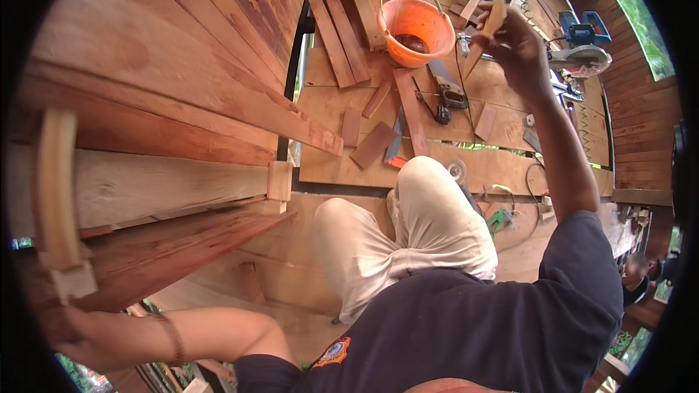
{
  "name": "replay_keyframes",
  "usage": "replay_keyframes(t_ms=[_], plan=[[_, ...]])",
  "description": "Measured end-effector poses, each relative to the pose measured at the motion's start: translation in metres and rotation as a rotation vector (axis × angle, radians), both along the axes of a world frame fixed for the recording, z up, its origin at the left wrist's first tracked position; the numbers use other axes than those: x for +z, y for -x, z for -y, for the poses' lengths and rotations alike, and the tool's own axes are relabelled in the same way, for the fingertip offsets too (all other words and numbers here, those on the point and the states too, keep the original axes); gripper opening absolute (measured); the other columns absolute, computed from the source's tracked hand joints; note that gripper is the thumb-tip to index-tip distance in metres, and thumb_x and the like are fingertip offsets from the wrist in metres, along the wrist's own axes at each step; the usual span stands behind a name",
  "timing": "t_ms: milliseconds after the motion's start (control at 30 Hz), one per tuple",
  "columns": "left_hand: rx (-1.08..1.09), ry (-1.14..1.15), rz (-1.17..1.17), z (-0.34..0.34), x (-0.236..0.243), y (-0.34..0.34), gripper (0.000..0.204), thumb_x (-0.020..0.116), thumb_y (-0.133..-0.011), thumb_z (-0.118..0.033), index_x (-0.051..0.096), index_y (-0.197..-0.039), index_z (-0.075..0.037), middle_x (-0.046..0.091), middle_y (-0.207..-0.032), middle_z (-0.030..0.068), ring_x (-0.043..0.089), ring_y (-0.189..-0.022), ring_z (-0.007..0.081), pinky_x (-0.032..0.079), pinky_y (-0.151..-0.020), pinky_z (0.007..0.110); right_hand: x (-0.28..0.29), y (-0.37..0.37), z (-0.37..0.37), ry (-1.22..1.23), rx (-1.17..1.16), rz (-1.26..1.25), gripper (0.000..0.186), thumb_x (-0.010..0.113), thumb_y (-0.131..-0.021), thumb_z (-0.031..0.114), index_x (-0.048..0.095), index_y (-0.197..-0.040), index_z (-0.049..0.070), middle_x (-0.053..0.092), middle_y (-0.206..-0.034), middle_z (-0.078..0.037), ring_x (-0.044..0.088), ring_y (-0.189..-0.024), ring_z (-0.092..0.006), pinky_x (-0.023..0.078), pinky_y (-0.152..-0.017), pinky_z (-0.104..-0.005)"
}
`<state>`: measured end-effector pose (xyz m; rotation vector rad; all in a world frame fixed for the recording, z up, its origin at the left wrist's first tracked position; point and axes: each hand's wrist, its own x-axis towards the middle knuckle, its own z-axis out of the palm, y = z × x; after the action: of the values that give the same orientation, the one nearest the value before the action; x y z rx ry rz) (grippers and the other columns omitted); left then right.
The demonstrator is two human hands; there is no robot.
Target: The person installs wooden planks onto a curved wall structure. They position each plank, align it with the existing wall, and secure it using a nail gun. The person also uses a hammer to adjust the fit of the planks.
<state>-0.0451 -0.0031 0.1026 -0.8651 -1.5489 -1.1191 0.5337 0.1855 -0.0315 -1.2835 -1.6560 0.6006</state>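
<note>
The fingers (510, 38) of the right hand (518, 49) are pinched together on a small wedge-shaped offcut of wood (486, 35), held up at arm's length above the plank floor (342, 167), just right of the orange bucket (416, 28). The offcut looks light, stiff and dry; its tapered tip could probably splinter or snap, so the thicker end, where the fingers already sit, seems the safer place to hold, and the rough sawn faces should give good friction. The left hand (62, 329) reaches to the far lower left, against the underside of a reddish wall plank (160, 255) near a pale wooden block (73, 280); whether its fingers are closed on anything cannot be told, as the rim of the view blurs them. Farther out, loose short boards (340, 36) lie beside the bucket, a handsaw (445, 86) rests among them, and a blue circular saw (585, 45) sits at the right. No packages or signs show; the only emblem is a round orange-and-red patch (334, 353) on the dark shirt, too small to make out.
</note>
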Motion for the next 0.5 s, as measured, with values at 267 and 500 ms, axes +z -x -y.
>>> replay_keyframes(t_ms=[267,500], plan=[[-0.306,0.371,0.608,0.033,-0.003,-0.054,0.07,0.059,-0.102,-0.011,0.019,-0.155,0.012,0.045,-0.149,0.0313,0.056,-0.129,0.033,0.048,-0.11,0.042,0.026,0.071,0.127,0.823,-0.015,-0.311,0.063,0.084,-0.087,0.027,0.056,-0.136,0.001,0.071,-0.111,-0.012,0.069,-0.1,-0.0176,0.056,-0.085,-0.0331],[-0.925,1.325,1.193,0.118,0.047,-0.176,0.078,0.069,-0.098,-0.02,0.027,-0.158,0.007,0.039,-0.159,0.0239,0.034,-0.151,0.0345,0.026,-0.124,0.045,0.148,0.156,0.23,1.044,0.218,-0.228,0.072,0.088,-0.079,0.045,0.058,-0.126,0.001,0.069,-0.116,-0.02,0.068,-0.111,-0.0301,0.052,-0.098,-0.0395]])
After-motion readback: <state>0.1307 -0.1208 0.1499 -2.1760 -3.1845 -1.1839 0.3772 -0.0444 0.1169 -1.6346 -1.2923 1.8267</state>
